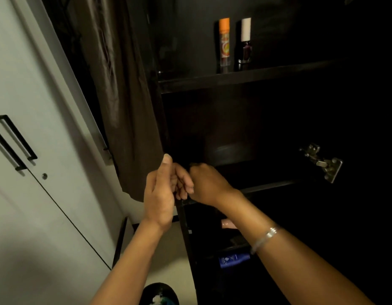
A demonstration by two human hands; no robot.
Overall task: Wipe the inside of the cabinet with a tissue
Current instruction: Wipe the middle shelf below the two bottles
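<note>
The dark cabinet stands open in front of me, and its middle shelf edge [269, 186] runs just behind my hands. My left hand [161, 194] is at the shelf's left front corner, thumb raised and fingers curled toward my right hand. My right hand [209, 183] is closed in a fist against those fingers, just over the shelf edge. No tissue shows. What the fist encloses is hidden. The middle compartment behind my hands is very dark.
An orange spray can [224, 45] and a dark bottle with a white cap [245, 44] stand on the upper shelf [267, 75]. A metal hinge [322, 162] sticks out at the right. Brown cloth [124, 106] hangs left of the cabinet. A blue bottle [233, 259] lies on a lower shelf. White wardrobe doors [36, 205] are at the left.
</note>
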